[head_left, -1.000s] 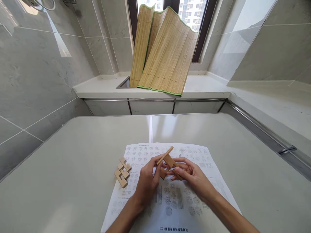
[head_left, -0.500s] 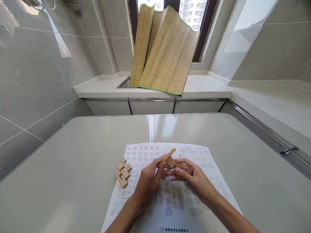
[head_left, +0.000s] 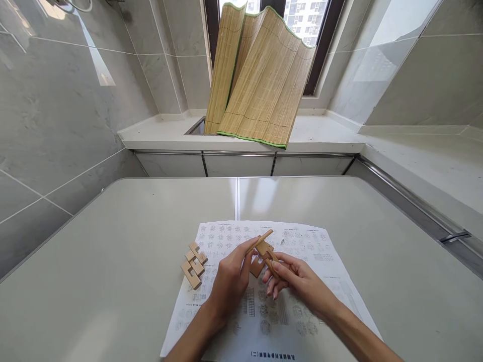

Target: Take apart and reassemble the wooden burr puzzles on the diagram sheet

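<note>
Over a printed paper sheet (head_left: 222,314), my two hands hold notched wooden puzzle pieces that meet between them. My left hand (head_left: 231,274) is closed on a partly joined group of wooden puzzle pieces (head_left: 264,248), with one long bar slanting up to the right. Below it a squarish end of wood (head_left: 256,267) shows by the left fingertips. My right hand (head_left: 296,279) pinches a slim notched wooden piece (head_left: 273,266) against that group, its lower fingers curled loosely. How the pieces interlock is partly hidden by the fingers.
Several notched wooden pieces (head_left: 194,265) lie together on the sheet's left edge. The sheet rests on a pale table (head_left: 113,251). Behind it, a folded bamboo mat (head_left: 264,85) leans on a white ledge (head_left: 324,133) by the window. Tiled walls flank both sides.
My right hand's lower fingers have moved down and away from the held group, leaving more of the wood in sight. The view has shifted slightly. The pieces on the left lie unmoved.
</note>
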The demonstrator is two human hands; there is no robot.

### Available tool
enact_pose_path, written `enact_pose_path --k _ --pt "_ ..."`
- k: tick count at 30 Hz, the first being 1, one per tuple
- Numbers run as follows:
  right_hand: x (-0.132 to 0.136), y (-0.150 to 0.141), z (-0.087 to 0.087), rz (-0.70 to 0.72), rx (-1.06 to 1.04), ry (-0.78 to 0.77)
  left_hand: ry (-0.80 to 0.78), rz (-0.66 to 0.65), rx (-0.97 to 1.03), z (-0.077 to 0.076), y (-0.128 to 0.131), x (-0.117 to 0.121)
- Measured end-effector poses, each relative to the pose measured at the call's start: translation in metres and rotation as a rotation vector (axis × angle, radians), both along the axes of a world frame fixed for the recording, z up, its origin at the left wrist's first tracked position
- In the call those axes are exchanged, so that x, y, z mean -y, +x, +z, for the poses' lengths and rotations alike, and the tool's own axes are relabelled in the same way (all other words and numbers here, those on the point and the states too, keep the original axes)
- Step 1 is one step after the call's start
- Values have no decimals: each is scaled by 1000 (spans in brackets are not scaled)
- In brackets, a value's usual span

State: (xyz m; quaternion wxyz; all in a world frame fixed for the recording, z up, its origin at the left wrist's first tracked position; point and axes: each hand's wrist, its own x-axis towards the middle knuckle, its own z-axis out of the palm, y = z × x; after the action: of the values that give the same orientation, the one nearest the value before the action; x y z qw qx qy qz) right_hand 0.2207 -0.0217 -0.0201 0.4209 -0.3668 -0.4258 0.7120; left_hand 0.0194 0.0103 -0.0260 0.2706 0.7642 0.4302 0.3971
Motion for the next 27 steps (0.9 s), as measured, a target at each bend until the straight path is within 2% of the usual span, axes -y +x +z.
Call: enact_pose_path --k 6,12,21,27 --pt "0 1 -2 -14 28 30 -24 -96 31 4 5 3" --pt "0 -1 0 22 29 34 -85 -94 56 5 7 6" --pt "1 -2 2 64 15 53 -79 -131 71 3 7 6" --pt "2 0 0 58 0 53 -109 -101 79 2 6 7"
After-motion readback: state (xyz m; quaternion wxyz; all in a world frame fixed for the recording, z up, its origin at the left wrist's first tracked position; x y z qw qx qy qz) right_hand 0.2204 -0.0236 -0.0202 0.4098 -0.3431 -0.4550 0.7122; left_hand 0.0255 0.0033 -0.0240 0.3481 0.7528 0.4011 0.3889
